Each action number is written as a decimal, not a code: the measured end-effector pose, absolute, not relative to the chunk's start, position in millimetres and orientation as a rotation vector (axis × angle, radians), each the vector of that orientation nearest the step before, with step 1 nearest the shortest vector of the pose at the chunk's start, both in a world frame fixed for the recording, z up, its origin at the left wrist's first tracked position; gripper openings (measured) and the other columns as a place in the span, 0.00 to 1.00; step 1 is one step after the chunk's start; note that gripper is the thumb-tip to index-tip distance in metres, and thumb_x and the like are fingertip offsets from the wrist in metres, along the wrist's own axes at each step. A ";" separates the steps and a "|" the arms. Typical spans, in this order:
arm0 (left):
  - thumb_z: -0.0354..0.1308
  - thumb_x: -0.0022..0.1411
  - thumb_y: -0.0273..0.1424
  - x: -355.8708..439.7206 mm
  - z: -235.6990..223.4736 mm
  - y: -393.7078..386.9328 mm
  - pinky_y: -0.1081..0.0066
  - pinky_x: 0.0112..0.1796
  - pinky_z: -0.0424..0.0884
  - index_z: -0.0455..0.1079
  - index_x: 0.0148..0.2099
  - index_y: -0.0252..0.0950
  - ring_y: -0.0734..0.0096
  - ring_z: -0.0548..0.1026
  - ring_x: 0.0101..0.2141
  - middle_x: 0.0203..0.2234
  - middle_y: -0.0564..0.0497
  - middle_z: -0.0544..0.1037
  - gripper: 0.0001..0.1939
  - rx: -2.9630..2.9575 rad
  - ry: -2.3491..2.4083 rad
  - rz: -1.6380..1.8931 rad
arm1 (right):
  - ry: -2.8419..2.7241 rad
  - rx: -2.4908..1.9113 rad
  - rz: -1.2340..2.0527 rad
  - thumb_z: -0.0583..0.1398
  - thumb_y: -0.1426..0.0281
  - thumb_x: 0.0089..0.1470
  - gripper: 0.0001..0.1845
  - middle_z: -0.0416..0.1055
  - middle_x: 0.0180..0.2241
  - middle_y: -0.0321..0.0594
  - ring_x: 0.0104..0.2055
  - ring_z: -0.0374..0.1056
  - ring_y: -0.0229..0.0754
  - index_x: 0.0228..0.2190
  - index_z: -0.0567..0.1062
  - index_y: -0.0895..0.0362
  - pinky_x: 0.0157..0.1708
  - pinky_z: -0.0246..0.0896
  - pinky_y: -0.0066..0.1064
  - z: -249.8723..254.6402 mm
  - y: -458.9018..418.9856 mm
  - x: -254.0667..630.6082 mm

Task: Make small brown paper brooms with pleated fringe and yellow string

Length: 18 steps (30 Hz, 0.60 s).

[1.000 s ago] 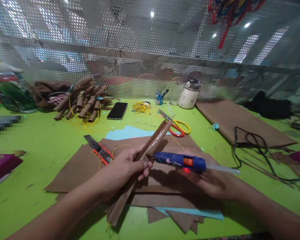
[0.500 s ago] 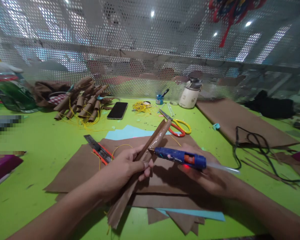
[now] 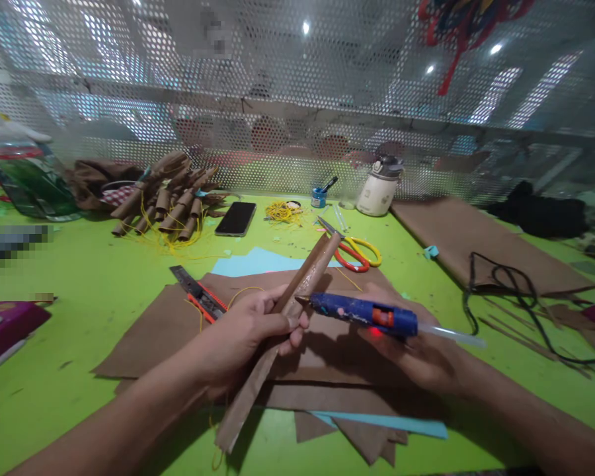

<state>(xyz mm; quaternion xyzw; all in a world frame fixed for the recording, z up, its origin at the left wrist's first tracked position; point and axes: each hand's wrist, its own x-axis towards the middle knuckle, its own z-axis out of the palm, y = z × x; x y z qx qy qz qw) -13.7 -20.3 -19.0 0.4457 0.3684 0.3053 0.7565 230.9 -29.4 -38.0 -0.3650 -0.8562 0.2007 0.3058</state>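
My left hand (image 3: 260, 330) is closed around a partly rolled brown paper tube (image 3: 312, 271), which slants up toward the right. Shiny glue shows along the tube's upper part. In my right hand (image 3: 406, 350) is a blue hot glue gun (image 3: 361, 313), a red light glowing underneath and a clear glue stick (image 3: 453, 334) poking out of its back. Its nozzle points at the tube, close to my left fingertips; whether it touches is hard to tell. Under both hands lie brown paper sheets (image 3: 149, 337). A box cutter (image 3: 198, 294) rests on them to the left.
Scissors (image 3: 359, 254) with red and yellow handles lie beyond the tube. Behind are a phone (image 3: 235, 219), yellow string (image 3: 282, 212), a white bottle (image 3: 378, 188) and a heap of brown paper rolls (image 3: 176, 205). A black cord (image 3: 515, 284) loops at the right.
The glue gun has shifted slightly to the right, its nozzle a little lower along the tube. My left hand keeps its hold on the tube. The whole view has moved slightly.
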 end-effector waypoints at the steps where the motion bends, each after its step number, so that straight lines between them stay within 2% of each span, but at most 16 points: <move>1: 0.54 0.54 0.22 -13.9 -19.0 -20.2 0.79 0.25 0.59 0.65 0.38 0.32 0.81 0.62 0.23 0.23 0.53 0.66 0.07 0.965 0.802 0.662 | -2.264 -0.973 0.529 0.54 0.69 0.57 0.08 0.70 0.35 0.42 0.37 0.66 0.45 0.40 0.69 0.55 0.39 0.64 0.37 -38.4 -29.6 231.6; 6: 0.55 0.53 0.21 -13.3 -19.4 -21.3 0.80 0.25 0.59 0.66 0.41 0.32 0.81 0.62 0.23 0.25 0.53 0.67 0.11 0.970 0.808 0.668 | -2.294 -1.000 0.476 0.55 0.71 0.56 0.08 0.70 0.37 0.43 0.40 0.67 0.47 0.40 0.68 0.56 0.42 0.64 0.38 -39.4 -31.8 232.9; 9: 0.55 0.54 0.21 -12.6 -19.9 -22.1 0.79 0.25 0.59 0.66 0.39 0.32 0.81 0.62 0.23 0.24 0.53 0.66 0.09 0.978 0.806 0.663 | -2.304 -0.976 0.500 0.54 0.70 0.56 0.11 0.71 0.39 0.44 0.41 0.67 0.47 0.43 0.67 0.55 0.41 0.65 0.38 -36.8 -32.4 231.2; 13: 0.54 0.54 0.21 -12.9 -19.8 -22.2 0.79 0.25 0.59 0.66 0.39 0.32 0.81 0.62 0.23 0.24 0.53 0.67 0.08 0.988 0.807 0.648 | -2.284 -0.987 0.540 0.53 0.68 0.58 0.09 0.72 0.36 0.43 0.37 0.68 0.46 0.40 0.68 0.55 0.41 0.65 0.38 -35.6 -32.3 230.1; 16: 0.54 0.53 0.21 -13.2 -19.6 -22.3 0.79 0.25 0.59 0.65 0.39 0.33 0.81 0.62 0.23 0.24 0.53 0.67 0.10 0.987 0.816 0.655 | -2.287 -0.997 0.451 0.54 0.67 0.58 0.09 0.72 0.37 0.44 0.40 0.68 0.48 0.39 0.68 0.56 0.43 0.65 0.39 -38.4 -32.0 231.7; 18: 0.54 0.54 0.22 -13.0 -19.8 -22.5 0.79 0.25 0.58 0.65 0.40 0.33 0.81 0.61 0.22 0.23 0.54 0.66 0.09 0.975 0.815 0.647 | -2.257 -1.044 0.412 0.54 0.67 0.58 0.08 0.72 0.36 0.44 0.39 0.68 0.47 0.38 0.70 0.56 0.41 0.65 0.37 -40.2 -31.2 233.1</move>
